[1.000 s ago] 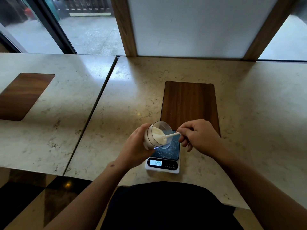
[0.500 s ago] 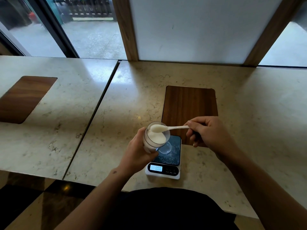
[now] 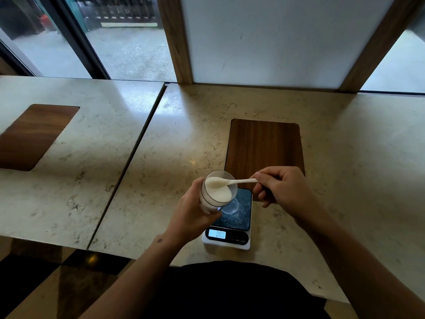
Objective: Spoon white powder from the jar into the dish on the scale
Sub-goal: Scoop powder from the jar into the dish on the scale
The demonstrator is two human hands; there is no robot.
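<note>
My left hand [image 3: 192, 212] grips a clear jar [image 3: 212, 199] of white powder, tilted with its mouth toward the right, just above the left side of the scale [image 3: 230, 238]. My right hand [image 3: 279, 187] pinches the handle of a white spoon [image 3: 241, 181]; its bowl sits heaped with powder at the jar's mouth. A small clear dish [image 3: 232, 207] rests on the scale's dark platform, partly hidden behind the jar. The display reads 0.00.
The scale stands near the front edge of a marble counter [image 3: 345, 157]. A dark wood inlay [image 3: 264, 148] lies just behind it, another wood inlay [image 3: 34, 134] on the left slab. A seam [image 3: 135, 157] splits the two slabs. Windows and a white panel stand behind.
The spoon came up out of the powder with a heaped load and now rests level at the jar's mouth. My right hand shifted right and up. The jar stayed tilted.
</note>
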